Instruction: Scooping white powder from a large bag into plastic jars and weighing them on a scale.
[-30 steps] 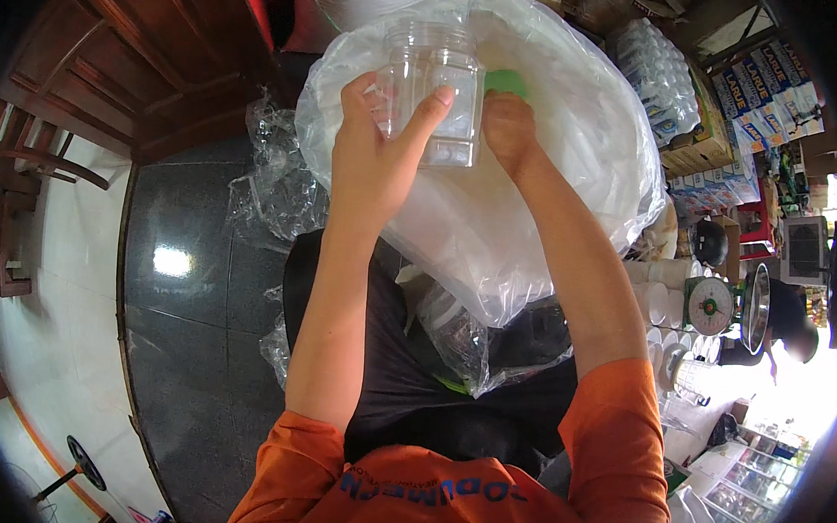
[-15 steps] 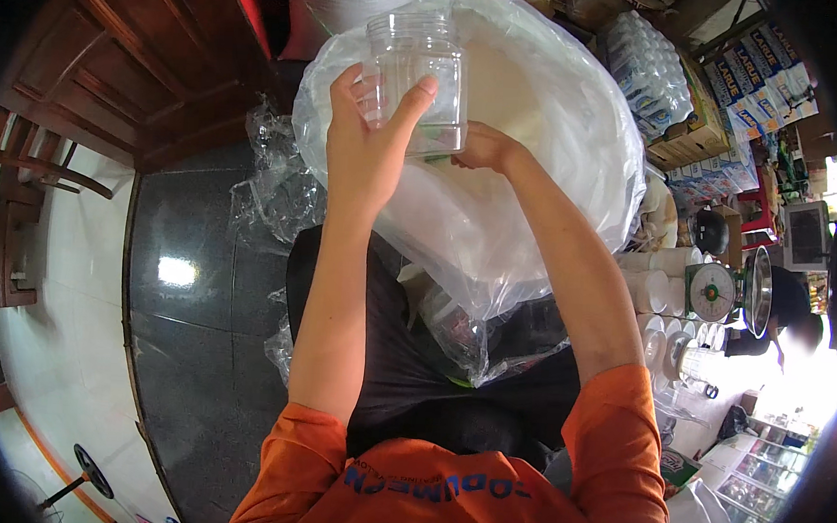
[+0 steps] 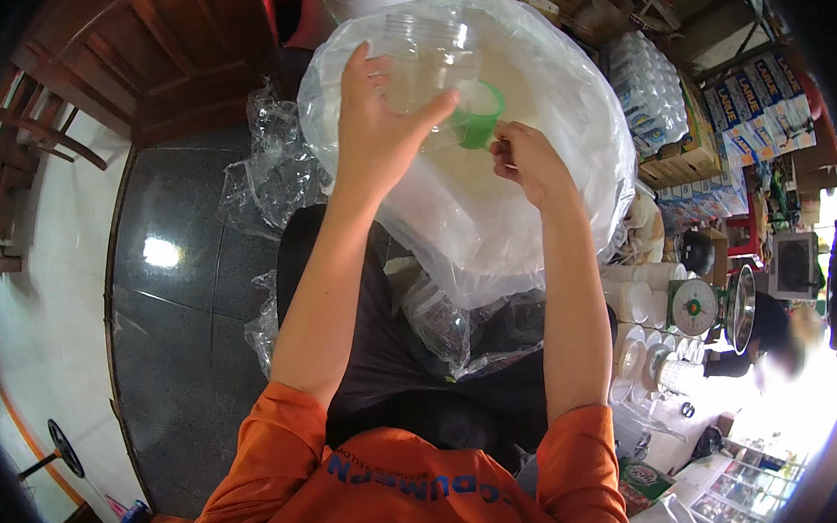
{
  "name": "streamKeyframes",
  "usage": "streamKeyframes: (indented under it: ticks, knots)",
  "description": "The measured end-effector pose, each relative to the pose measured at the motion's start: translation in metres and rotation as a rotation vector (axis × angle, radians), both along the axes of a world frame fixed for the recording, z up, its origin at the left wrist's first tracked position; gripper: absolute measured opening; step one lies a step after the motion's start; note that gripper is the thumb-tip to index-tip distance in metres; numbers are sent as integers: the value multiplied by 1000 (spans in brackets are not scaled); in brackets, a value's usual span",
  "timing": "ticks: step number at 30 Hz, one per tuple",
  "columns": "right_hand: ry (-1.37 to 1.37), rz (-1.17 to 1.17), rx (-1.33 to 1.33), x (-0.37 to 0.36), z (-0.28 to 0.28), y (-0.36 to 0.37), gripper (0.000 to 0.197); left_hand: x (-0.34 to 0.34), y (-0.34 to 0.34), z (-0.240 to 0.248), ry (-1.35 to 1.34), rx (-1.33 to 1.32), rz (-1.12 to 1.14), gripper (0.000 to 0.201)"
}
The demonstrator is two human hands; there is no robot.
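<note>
"Two hands out. What's in each?"

"Left hand (image 3: 380,132): fingers spread round a clear jar (image 3: 425,52), gripping it, thumb along the right side. Right hand (image 3: 533,163): fingers closed on the handle of a green cup (image 3: 480,132)."

"Cup's position?"

"Just left of my right hand, at the jar's right side. The two overlap from above; touching or apart, I can't tell. Handle slants from the cup toward my right palm, so that hand is nearer the handle; left thumb tip sits close to the cup's other side."

"Jar's long axis?"

"Neck away from me, base toward me, over the open plastic bag (image 3: 590,152)."
</note>
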State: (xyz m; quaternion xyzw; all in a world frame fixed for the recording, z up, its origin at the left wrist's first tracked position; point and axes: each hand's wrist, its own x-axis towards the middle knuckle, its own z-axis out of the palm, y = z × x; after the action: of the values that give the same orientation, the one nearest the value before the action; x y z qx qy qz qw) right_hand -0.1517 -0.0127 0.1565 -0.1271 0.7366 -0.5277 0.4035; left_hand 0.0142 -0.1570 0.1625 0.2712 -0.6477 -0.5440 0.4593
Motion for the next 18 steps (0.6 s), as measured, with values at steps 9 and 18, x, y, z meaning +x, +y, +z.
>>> streamKeyframes:
  ticks: [9,18]
  knots:
    - [471,-193,-104,7,56,45,32,-3,17,1,-272,-533,180,99]
    - [924,-153,37,48,88,27,31,-7,31,0,-353,-696,69,98]
